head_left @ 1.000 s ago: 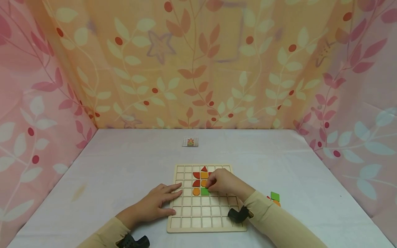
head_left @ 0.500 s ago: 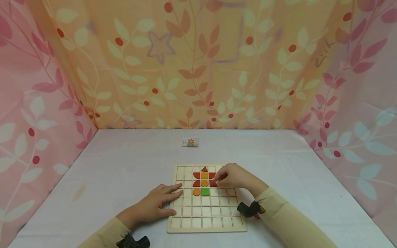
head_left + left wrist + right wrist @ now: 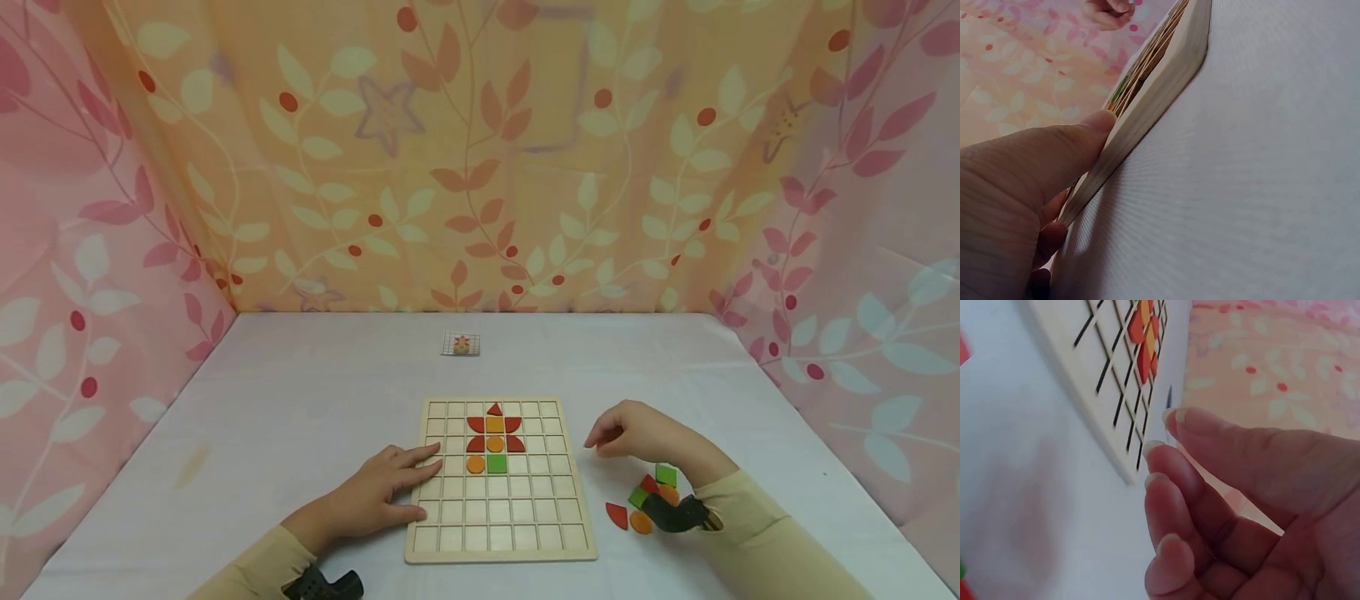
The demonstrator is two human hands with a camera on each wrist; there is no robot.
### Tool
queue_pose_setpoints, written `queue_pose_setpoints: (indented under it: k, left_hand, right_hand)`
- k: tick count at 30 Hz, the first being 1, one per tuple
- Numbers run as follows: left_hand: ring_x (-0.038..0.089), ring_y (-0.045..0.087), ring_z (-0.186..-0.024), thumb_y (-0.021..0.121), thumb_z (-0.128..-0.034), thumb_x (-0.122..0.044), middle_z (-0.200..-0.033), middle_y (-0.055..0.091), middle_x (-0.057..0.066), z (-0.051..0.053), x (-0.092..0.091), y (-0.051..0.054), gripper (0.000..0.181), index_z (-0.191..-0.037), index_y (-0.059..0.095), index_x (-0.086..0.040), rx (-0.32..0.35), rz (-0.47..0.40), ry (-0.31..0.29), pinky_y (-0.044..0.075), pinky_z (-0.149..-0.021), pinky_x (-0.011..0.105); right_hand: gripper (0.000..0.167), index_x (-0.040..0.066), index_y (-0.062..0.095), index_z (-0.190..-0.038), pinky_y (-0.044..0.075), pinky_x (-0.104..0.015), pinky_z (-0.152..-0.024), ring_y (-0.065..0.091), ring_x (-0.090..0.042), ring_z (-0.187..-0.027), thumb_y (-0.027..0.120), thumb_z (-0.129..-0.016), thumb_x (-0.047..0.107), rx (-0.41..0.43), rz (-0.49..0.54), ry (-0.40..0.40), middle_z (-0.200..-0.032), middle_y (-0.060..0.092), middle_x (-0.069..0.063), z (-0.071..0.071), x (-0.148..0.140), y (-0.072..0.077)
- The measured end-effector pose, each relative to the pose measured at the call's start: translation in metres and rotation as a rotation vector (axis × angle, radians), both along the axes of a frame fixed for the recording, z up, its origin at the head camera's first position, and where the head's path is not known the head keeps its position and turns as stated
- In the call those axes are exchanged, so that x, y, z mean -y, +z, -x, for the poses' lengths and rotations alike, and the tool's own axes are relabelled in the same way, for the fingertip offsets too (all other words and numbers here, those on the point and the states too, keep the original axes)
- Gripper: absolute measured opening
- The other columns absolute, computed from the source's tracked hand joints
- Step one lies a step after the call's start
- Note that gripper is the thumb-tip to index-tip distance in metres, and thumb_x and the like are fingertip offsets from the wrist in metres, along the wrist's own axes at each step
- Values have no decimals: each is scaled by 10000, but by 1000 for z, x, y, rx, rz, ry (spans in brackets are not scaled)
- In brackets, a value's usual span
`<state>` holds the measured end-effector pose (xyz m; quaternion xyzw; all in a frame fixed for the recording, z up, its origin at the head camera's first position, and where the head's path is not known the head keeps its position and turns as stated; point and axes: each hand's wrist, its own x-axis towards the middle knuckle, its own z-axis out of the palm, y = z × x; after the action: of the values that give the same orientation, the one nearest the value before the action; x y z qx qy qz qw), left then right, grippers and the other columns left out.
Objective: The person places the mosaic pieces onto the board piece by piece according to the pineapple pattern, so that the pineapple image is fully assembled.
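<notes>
now right hand [image 3: 633, 435] off board [image 3: 498, 512], loose pieces [image 3: 637, 497] showing — left hand [image 3: 367, 496] unmoved

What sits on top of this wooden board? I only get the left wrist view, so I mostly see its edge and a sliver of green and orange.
Observer: In the head view, a red triangle sits in the board's far row, just beyond a yellow-orange square.

Visitor: Pretty! Are any pieces lying off the board?

Observer: Yes, the head view shows a red wedge and an orange circle among those loose on the white cloth, right of the board.
</notes>
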<state>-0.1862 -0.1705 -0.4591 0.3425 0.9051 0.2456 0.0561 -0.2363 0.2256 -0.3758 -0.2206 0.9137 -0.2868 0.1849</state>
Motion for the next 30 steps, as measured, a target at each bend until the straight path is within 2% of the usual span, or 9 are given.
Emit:
queue_pose_setpoints:
  k: [4,9,15,19,23,30]
  left_hand:
    - [63,360,-1053,559,-825,-547,-1487,265,-51,-1,0,1,668,-1392,397,-234,-3,0,-3,308,-880,385]
    - [63,357,-1048,560,-824,-544,-1488,264,-52,-1,0,2,667,-1391,400,-230,4,0,-3,308,-878,377]
    - [61,354,-1050,555,-822,-554,-1489,257,-65,-1,0,1,671,-1392,395,-239,8,4,1,305,-886,380]
    - [59,353,-1045,556,-821,-554,-1489,257,-64,0,0,1,674,-1393,396,-235,8,2,1,302,-884,381]
    - [62,352,-1054,555,-820,-557,-1490,254,-68,0,0,1,675,-1394,393,-240,13,6,5,301,-887,385]
    - [72,356,-1062,558,-818,-555,-1489,257,-63,-1,-1,0,677,-1393,394,-236,10,5,8,303,-885,382]
  right_hand:
    - [88,130,729,-833,444,-271,-613,515,-144,-691,693,-779,70,29,-12,-4,-752,624,35,-8,-17,-4]
    - [86,125,700,-809,432,-265,-583,500,-154,-665,708,-756,57,121,1,-14,-691,578,14,-19,-29,-11]
    - [122,127,657,-773,371,-231,-502,456,-100,-566,751,-714,76,190,5,43,-626,522,30,-31,-38,-18]
    - [177,150,650,-772,363,-224,-524,448,-83,-567,783,-677,82,196,-3,96,-611,501,41,-35,-42,-24]
    - [224,171,631,-763,367,-226,-543,450,-74,-585,797,-650,73,185,-25,116,-606,483,64,-37,-45,-29]
    - [255,195,589,-718,351,-232,-545,447,-71,-599,798,-636,77,111,-85,130,-604,472,64,-39,-41,-30]
